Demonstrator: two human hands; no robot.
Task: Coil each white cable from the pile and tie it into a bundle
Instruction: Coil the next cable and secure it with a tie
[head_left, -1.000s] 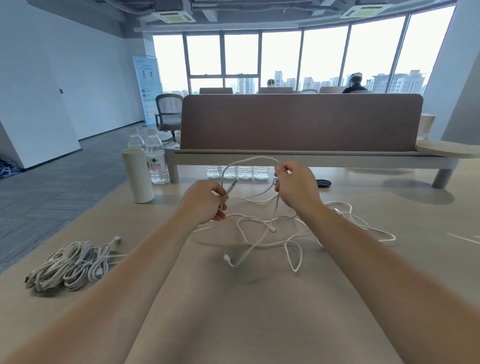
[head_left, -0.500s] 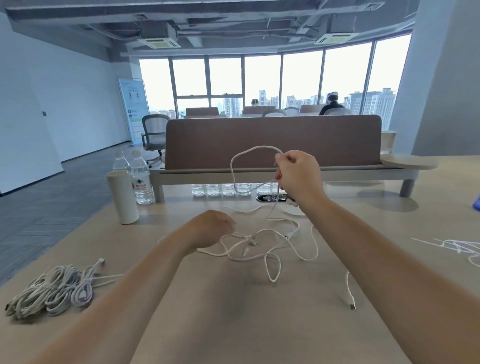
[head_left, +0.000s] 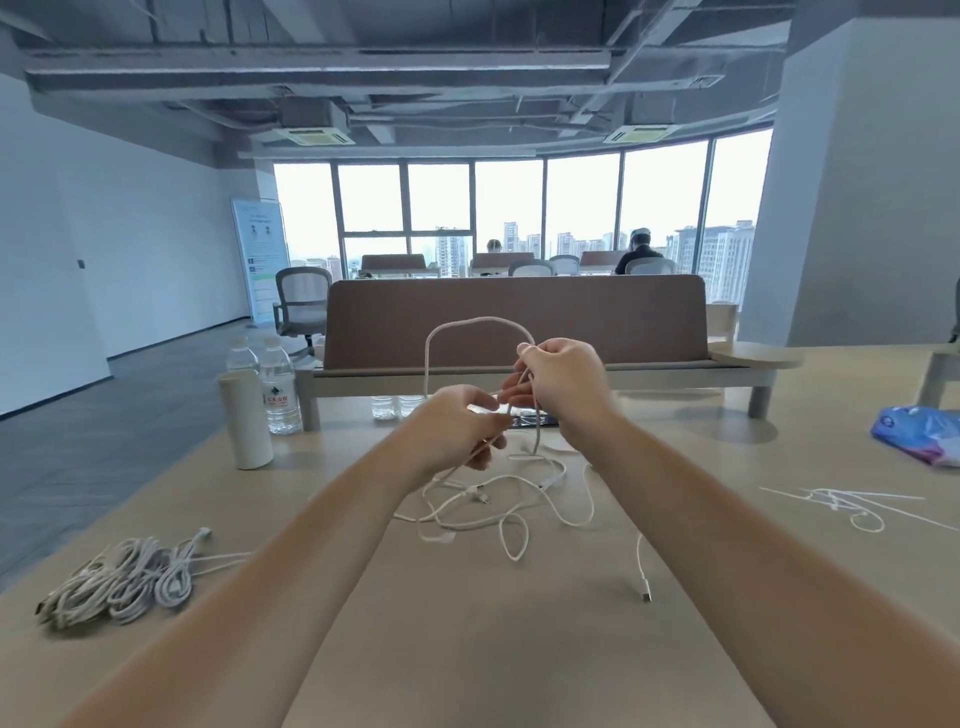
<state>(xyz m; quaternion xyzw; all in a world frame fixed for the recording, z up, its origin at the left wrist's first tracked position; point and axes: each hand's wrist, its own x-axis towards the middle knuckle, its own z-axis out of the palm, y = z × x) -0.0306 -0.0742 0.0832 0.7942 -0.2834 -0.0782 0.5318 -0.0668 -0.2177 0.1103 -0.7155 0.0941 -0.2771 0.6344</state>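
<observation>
Left hand (head_left: 457, 431) risen to right hand (head_left: 566, 384), both pinching white cable (head_left: 483, 319) loop, left fingertips hidden behind knuckles

Table (head_left: 467, 649) light wood; white cylindrical flask (head_left: 245, 418) upright at left, two clear water bottles (head_left: 279, 387) just behind it; brown divider panel (head_left: 571, 322) across the far edge; blue plastic bag (head_left: 919, 434) at right; grey office chair (head_left: 301, 301) and poster stand (head_left: 261, 260) beyond; seated person (head_left: 640, 252) near windows (head_left: 582, 197).
</observation>
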